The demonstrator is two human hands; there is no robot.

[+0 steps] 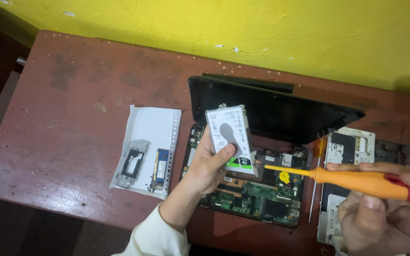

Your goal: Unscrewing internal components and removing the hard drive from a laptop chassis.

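Observation:
My left hand grips a silver hard drive by its lower left edge and holds it tilted up above an opened laptop with its green circuit board exposed. My right hand holds an orange screwdriver with a red end. Its metal tip points left and reaches the drive's lower right corner. The laptop's black screen lies flat behind the board.
A white sheet to the left carries a metal bracket and a memory stick. A removed keyboard panel lies at the right, with a second thin screwdriver beside the laptop. A yellow wall backs the reddish table.

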